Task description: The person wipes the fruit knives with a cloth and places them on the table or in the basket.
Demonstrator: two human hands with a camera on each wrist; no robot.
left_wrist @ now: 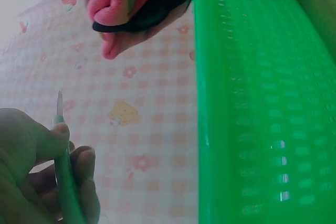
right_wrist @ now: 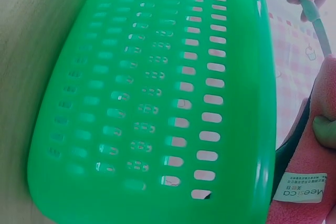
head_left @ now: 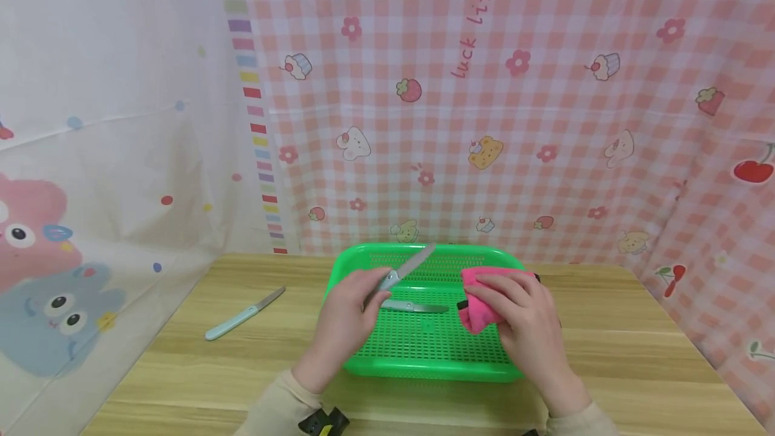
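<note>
My left hand [head_left: 346, 318] grips a small paring knife [head_left: 416, 262] by its pale blue handle, blade tilted up and to the right over the green basket. In the left wrist view, thumb and fingers close round that handle [left_wrist: 65, 182]. My right hand [head_left: 533, 318] holds a folded pink cloth [head_left: 475, 313] with black edging above the basket's right side. A white label [right_wrist: 300, 187] shows on the cloth in the right wrist view. Inside the perforated green basket [head_left: 432, 370] lies a second paring knife [head_left: 418, 307], its handle end hidden behind my left hand.
A third paring knife [head_left: 241, 321] with a pale blue handle lies on the wooden table [head_left: 181, 372], left of the basket. Behind the table hangs a pink checked curtain [head_left: 387, 187]; a white printed curtain [head_left: 145, 153] hangs at the left.
</note>
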